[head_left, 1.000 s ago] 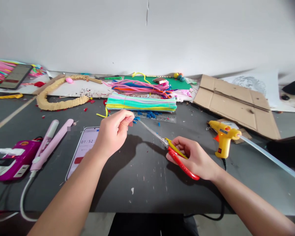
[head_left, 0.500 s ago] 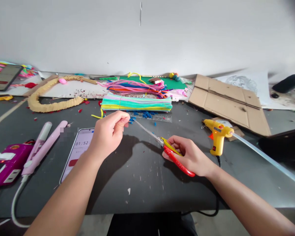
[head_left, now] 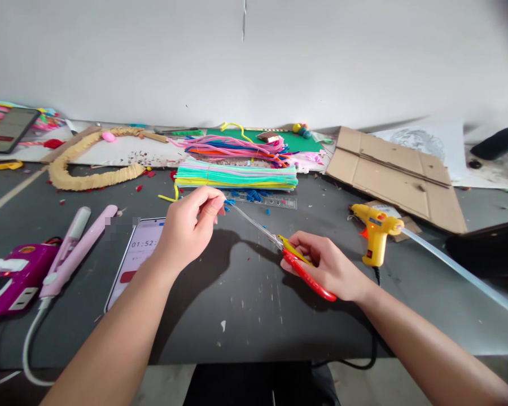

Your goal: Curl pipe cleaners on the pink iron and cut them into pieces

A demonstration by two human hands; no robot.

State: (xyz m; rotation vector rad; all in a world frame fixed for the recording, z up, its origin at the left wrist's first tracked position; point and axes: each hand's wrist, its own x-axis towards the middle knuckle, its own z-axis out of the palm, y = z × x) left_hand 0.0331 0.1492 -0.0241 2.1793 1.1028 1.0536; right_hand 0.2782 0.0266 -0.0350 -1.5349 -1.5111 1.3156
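Note:
My left hand is pinched on a short blue pipe cleaner piece just above the dark table. My right hand grips red and yellow scissors, whose blades reach left up to that blue piece. Small blue cut bits lie on a clear ruler behind the blade tips. A stack of pastel pipe cleaners lies just beyond, with a looser pink and blue bundle behind it.
A yellow glue gun with a long glue stick stands right of my right hand. A phone, a pink hair iron and a magenta device lie on the left. Flat cardboard lies at right, a tan ruffled strip at back left.
Both hands stay almost in place. The scissor blades have closed in on the blue piece in my left fingers. The view has shifted slightly.

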